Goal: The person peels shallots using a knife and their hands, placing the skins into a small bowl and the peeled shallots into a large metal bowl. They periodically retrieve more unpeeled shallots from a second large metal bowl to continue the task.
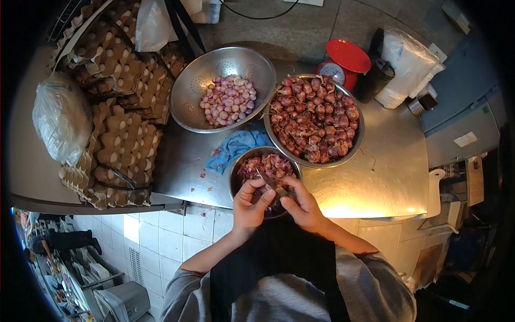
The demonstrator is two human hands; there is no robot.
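Over the front bowl my right hand [304, 208] grips a small knife [271, 183], its blade pointing up and left. Close beside it, my left hand [250, 208] is closed, thumb and fingers pinching what looks like a shallot, mostly hidden by the fingers and blade. Beneath both hands stands a metal bowl [233, 182] of reddish shallot skins [273, 165]. Behind it to the right, a larger metal bowl [360, 140] is heaped with unpeeled shallots [316, 115]. Peeled, pale pink shallots [229, 101] lie in a metal colander [185, 96] at the back left.
A crumpled blue cloth [240, 144] lies between colander and front bowl on the steel table [389, 180]. Stacked egg trays [120, 153] and a plastic bag [61, 118] crowd the left. A red scale [348, 56], black container [377, 80] and white bag [405, 64] stand at the back right.
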